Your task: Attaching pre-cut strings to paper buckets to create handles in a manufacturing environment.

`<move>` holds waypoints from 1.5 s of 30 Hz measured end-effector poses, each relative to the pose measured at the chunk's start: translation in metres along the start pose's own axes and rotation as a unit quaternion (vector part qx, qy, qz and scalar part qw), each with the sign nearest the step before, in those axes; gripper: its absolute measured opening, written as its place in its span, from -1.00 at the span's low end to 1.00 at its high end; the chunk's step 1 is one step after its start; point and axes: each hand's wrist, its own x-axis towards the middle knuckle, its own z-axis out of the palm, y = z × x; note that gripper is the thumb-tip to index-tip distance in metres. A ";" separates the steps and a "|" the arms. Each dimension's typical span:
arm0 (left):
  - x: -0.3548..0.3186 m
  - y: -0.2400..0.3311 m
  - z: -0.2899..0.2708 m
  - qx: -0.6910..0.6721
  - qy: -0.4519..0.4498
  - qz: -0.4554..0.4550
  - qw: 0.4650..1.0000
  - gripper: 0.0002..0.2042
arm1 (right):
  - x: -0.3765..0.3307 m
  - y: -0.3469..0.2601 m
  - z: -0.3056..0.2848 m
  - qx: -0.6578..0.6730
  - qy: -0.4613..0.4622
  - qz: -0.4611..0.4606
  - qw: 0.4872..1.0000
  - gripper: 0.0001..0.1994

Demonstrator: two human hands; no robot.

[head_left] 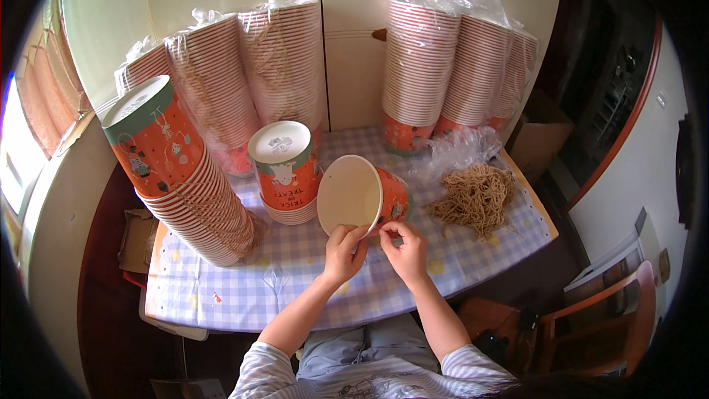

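Two hands at the rim of an orange paper bucket, over a checked table.

The left hand and right hand meet at the near edge of the table, each grip pinched on the lower rim of the orange paper bucket, which lies on its side with its pale open mouth turned toward the person. Just left of it stands a short stack of upturned buckets, and farther left a tall leaning stack tilts over the blue-and-white checked cloth. Plastic-wrapped stacks stand along the wall behind, with more wrapped stacks at the right. A heap of tan string loops lies right of the held bucket, beside crumpled clear plastic. A wooden chair stands at lower right.
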 end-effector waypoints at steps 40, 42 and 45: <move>0.007 0.006 -0.006 -0.034 -0.242 0.004 0.970 -0.92 | -0.013 0.016 -0.035 -0.173 -0.161 -0.186 0.954 -0.78; 0.011 0.008 -0.006 -0.008 -0.251 0.017 0.968 -0.90 | -0.011 0.013 -0.035 -0.164 -0.160 -0.184 0.956 -0.78; 0.024 0.009 -0.010 0.035 -0.275 0.047 0.960 -0.88 | -0.006 0.011 -0.036 -0.145 -0.182 -0.171 0.958 -0.80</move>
